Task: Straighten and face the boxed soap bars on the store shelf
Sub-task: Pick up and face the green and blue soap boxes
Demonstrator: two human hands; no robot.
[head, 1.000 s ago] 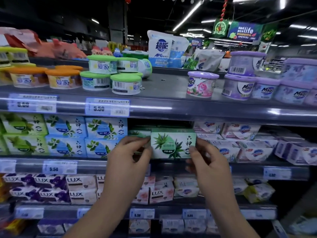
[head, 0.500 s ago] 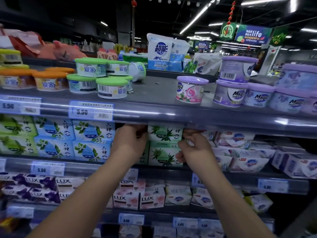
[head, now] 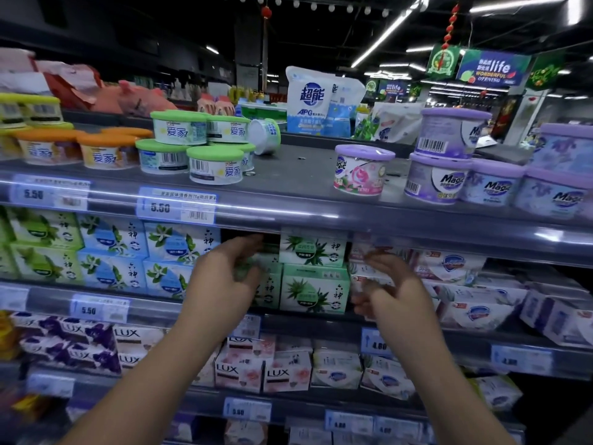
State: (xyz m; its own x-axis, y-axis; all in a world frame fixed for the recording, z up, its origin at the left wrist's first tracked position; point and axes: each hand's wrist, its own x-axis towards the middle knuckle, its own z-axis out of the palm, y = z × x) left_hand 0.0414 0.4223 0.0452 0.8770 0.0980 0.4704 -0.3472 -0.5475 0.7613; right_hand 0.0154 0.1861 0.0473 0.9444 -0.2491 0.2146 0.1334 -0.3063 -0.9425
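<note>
Two green aloe soap boxes stand stacked on the middle shelf, the top box (head: 313, 249) squarely on the lower box (head: 315, 292), both with fronts facing out. Left of the stack stands a third green soap box (head: 270, 285), partly hidden by my left hand (head: 224, 279). That hand is blurred and curls over the box's upper left corner, fingers above it and thumb on its front. My right hand (head: 393, 292) hovers just right of the stack, fingers apart, holding nothing. Blue soap boxes (head: 179, 248) sit further left in two tidy rows.
White soap boxes (head: 455, 268) lie jumbled to the right on the same shelf. The shelf above (head: 288, 216) overhangs closely and carries air-freshener tubs (head: 213, 163). LUX boxes (head: 244, 369) fill the shelf below. Price tags line the shelf edges.
The green box I held in both hands a second ago now sits on top of the stack. Both hands have come off it; the left went to the neighbouring box, the right drew back.
</note>
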